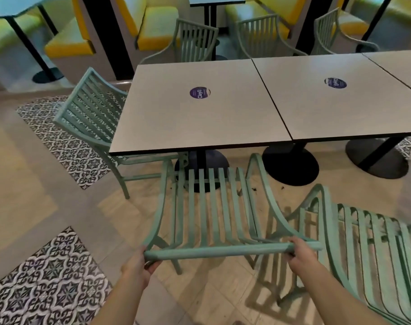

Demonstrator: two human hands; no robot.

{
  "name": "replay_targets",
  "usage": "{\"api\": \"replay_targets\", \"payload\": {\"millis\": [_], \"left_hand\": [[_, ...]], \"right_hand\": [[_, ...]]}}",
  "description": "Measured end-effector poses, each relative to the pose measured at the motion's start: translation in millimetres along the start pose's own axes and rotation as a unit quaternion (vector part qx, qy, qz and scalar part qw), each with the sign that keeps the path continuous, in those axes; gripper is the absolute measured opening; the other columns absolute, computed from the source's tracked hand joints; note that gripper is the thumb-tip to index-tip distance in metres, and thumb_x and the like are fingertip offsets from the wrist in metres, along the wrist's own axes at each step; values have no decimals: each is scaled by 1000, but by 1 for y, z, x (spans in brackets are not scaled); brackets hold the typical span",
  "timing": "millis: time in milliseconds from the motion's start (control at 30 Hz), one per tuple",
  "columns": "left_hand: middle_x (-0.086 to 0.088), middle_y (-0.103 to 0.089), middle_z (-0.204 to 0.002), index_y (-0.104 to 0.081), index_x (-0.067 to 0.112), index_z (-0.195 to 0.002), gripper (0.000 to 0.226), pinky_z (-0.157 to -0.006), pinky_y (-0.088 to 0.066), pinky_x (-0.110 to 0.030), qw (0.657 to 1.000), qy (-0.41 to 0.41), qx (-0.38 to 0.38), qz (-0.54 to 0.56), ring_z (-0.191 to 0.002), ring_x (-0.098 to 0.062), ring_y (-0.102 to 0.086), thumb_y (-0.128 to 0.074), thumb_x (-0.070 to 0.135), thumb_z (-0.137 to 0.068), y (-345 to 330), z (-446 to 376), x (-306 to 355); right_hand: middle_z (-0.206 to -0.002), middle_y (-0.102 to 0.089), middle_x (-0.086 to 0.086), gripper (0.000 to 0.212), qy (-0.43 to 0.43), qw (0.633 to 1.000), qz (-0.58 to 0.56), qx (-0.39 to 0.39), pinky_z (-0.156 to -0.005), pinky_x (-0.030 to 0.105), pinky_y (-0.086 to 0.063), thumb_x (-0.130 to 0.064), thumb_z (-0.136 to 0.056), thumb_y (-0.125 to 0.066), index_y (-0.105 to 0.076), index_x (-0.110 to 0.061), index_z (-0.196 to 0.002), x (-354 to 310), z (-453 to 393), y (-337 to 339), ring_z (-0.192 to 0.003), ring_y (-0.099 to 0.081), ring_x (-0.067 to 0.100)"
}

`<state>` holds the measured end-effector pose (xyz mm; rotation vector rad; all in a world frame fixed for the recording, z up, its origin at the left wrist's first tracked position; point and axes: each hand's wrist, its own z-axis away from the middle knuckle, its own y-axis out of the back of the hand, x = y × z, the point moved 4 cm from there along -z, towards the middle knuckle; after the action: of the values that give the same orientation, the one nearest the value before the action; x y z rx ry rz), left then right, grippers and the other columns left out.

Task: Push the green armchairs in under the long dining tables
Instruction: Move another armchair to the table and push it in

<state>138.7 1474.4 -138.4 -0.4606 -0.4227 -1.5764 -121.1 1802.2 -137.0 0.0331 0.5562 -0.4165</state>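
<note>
At six o'clock in the head view, both hands grip the top rail of a green armchair (209, 221). Left hand (141, 262): fingers curled under the rail's left end, clamped on it. Right hand (299, 253): fingers wrapped over the rail near its right end, likewise clamped. Armchair: slatted back toward the viewer, seat and curved armrests pointing to twelve o'clock; its front reaches the near edge of the long desk (176, 118), while most of the seat stands outside that edge. Long desk: pale square tops set edge to edge in a row running toward three o'clock, each on a black pedestal with a round base (291, 167); a round purple sticker (199, 92) marks the centre of the nearest top, a second sticker (335, 83) the next one. Second armchair (368, 249): at four o'clock, just beside the held one, standing clear of the desk and turned at an angle. Third armchair (92, 113): at ten o'clock, at the desk's left end, its seat partly beneath the top. Further green armchairs (195, 41): at twelve o'clock, along the desk's far side. Yellow booth seats (157, 26) stand behind them. Floor: beige tiles with black-and-white patterned panels (49, 282) at seven and nine o'clock.
</note>
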Motion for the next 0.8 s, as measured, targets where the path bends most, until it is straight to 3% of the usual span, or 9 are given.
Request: {"api": "replay_targets", "payload": {"millis": [33, 100, 167, 267, 400, 500, 600, 733, 800], "left_hand": [[-28, -53, -117, -51, -1, -99, 14, -44, -57, -43, 1000, 3, -9, 3, -92, -39, -59, -58, 10, -95, -5, 0, 1], [-30, -52, -120, -50, -3, -112, 24, -67, -58, -46, 1000, 13, -13, 8, -102, -41, -60, -59, 12, -96, -13, -2, 1], [-32, -52, -125, -47, -2, -123, 34, -82, -51, -48, 1000, 20, -6, 7, -107, -42, -58, -59, 14, -96, -17, -4, -2], [-31, -52, -127, -46, -3, -127, 39, -84, -52, -49, 1000, 26, -4, 15, -111, -43, -58, -61, 15, -95, -17, -7, -6], [-29, -55, -125, -46, -1, -132, 46, -79, -52, -45, 1000, 25, -11, 13, -93, -39, -62, -62, 19, -94, -14, -10, -6], [-28, -59, -119, -50, 0, -130, 44, -73, -54, -44, 999, 19, -19, -25, -84, -35, -63, -62, 24, -95, -9, -12, -7], [-25, -61, -115, -53, 1, -127, 42, -66, -55, -44, 997, 4, -16, -77, -86, -33, -64, -59, 29, -96, -2, -14, -6], [-24, -58, -117, -50, -1, -130, 51, -87, -52, -51, 973, -57, 31, -222, -103, -39, -58, -58, 36, -96, 5, -9, 9], [-23, -56, -111, -49, -4, -127, 54, -91, -48, -48, 938, -117, 62, -319, -103, -40, -54, -58, 38, -94, 3, 0, 27]], "right_hand": [[-133, -51, 21, 25, -6, 1000, 5, -10, -96, 40, -48, -2, -89, -60, -51, -4, -112, -3, -1, -4, -106, -53, 31], [-133, -51, 21, 12, -13, 999, 12, -27, -97, 40, -47, -5, -90, -61, -51, -5, -97, -11, -5, -11, -116, -53, 33], [-135, -49, 21, 24, -6, 999, 25, -23, -102, 42, -45, -7, -90, -62, -52, -4, -111, -19, -9, -11, -123, -50, 34], [-135, -49, 21, 48, -4, 999, 31, -35, -102, 45, -45, -9, -88, -64, -45, -5, -133, -23, -10, -12, -122, -51, 35], [-132, -51, 20, 53, -10, 998, 36, -46, -101, 44, -46, -12, -87, -67, -45, -6, -135, -22, -10, -9, -120, -52, 34], [-123, -52, 20, 43, -12, 997, 40, -61, -98, 44, -48, -14, -88, -66, -48, -9, -126, -24, -9, -6, -105, -57, 33], [-109, -55, 18, 25, -14, 997, 36, -74, -99, 45, -47, -14, -91, -62, -49, -9, -111, -28, -7, 0, -87, -58, 31], [-117, -53, 18, 36, 15, 997, 48, -63, -93, 41, -48, -17, -93, -59, -46, -10, -126, -41, -1, 8, -89, -58, 30], [-124, -53, 19, 41, 31, 994, 78, -64, -93, 42, -48, -18, -94, -58, -46, -8, -132, -48, 4, 13, -103, -59, 31]]}}
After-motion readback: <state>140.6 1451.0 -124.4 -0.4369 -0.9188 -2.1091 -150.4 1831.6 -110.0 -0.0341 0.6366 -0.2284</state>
